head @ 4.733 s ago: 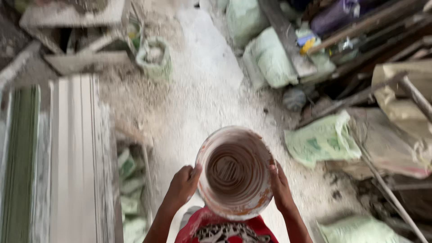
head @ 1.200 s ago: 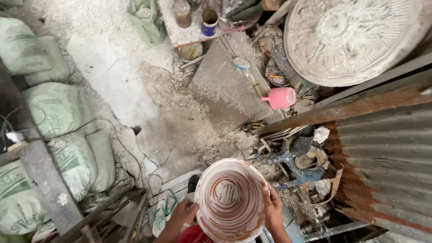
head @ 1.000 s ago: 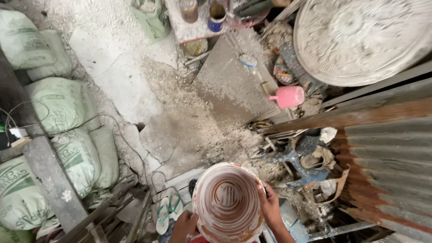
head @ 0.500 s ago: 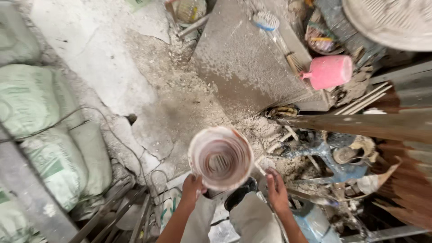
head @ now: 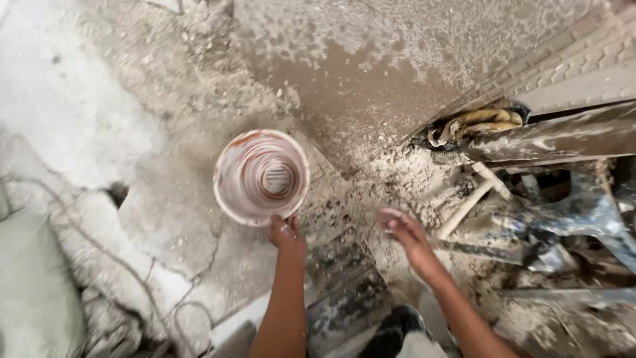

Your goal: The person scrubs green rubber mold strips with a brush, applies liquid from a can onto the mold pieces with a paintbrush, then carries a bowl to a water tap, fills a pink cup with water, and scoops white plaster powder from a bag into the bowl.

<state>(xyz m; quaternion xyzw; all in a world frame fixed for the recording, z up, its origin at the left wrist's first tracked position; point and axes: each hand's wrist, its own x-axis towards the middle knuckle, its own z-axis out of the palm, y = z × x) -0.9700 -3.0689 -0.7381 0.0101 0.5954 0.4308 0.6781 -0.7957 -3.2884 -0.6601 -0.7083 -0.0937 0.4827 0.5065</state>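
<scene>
On the cracked, plaster-dusted concrete floor point(head: 132, 132) stands a round white bucket smeared with reddish streaks point(head: 262, 176). The left hand point(head: 285, 232) grips its near rim; the right hand point(head: 405, 232) hangs released, holding nothing.

I note a pale sack point(head: 33, 285) at lower left, a wet slab point(head: 371, 73) above, tangled plaster-caked debris point(head: 556, 225) at right

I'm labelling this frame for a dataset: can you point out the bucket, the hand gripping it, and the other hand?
bucket point(head: 260, 176), head view, on its plaster-streaked inner wall.
left hand point(head: 285, 232), head view, on the knuckles at the bucket's near rim.
right hand point(head: 404, 229), head view, on the back of the open hand, holding nothing.
</scene>
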